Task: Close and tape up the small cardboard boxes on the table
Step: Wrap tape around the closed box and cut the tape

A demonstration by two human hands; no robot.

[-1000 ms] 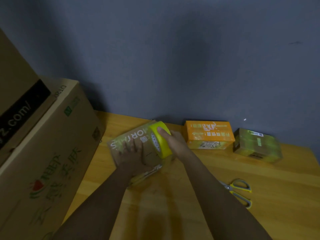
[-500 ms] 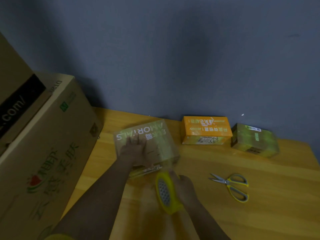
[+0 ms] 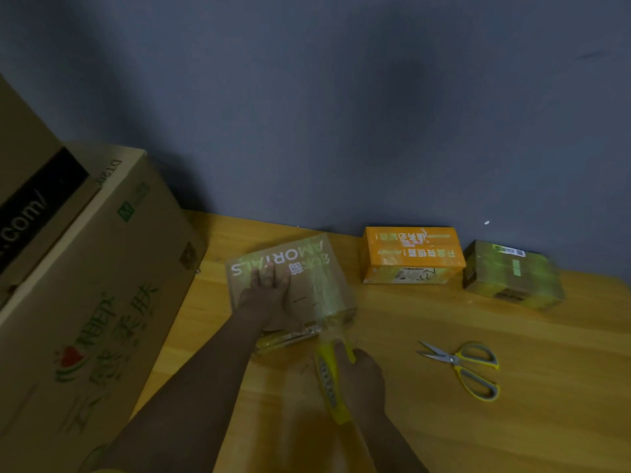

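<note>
While the left hand (image 3: 269,295) lies flat on the brown box (image 3: 290,285), the right hand (image 3: 362,377) grips the tape roll (image 3: 329,380) just beside it; a crooked pull could wrinkle the tape.

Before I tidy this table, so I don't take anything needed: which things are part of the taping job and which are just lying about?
In use:
brown box, pressed by the left hand
yellow tape roll, gripped by the right hand
scissors
orange box
wrapped box

Lying about:
large cartons

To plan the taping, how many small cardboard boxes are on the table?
3: the brown box under the left hand, the orange box by the wall, the tape-wrapped box farthest right. The large cartons may hide more.
</note>
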